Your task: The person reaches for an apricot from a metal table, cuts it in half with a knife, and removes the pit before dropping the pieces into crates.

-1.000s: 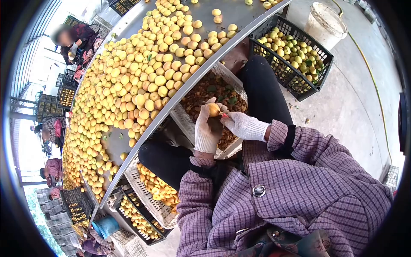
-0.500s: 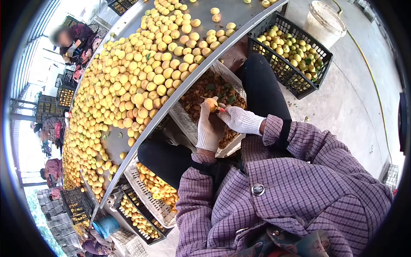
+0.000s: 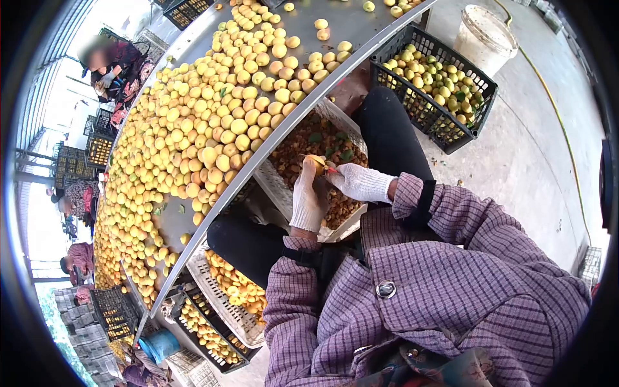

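Note:
My left hand (image 3: 309, 201), in a white knitted glove, is closed around an apricot (image 3: 315, 161) at its fingertips. My right hand (image 3: 361, 183), gloved the same way, grips a small knife with a red handle (image 3: 331, 171) right up against the fruit. Most of the knife is hidden by fingers and apricot; a thin tip seems to show on the fruit's far side. Under both hands stands a white crate (image 3: 276, 193) holding brown pits or scraps and some green leaves (image 3: 346, 156).
A metal-edged table (image 3: 177, 216) heaped with apricots (image 3: 213, 122) rises in front. At right are a black crate of greenish apricots (image 3: 476, 129) and a white bucket (image 3: 485, 40). Another white crate (image 3: 244, 316) near my left knee holds apricot halves (image 3: 235, 284). Co-workers (image 3: 106, 71) sit across the table.
The whole view has shifted slightly. Both hands stay together over the crate, and the apricot has turned a little against the knife.

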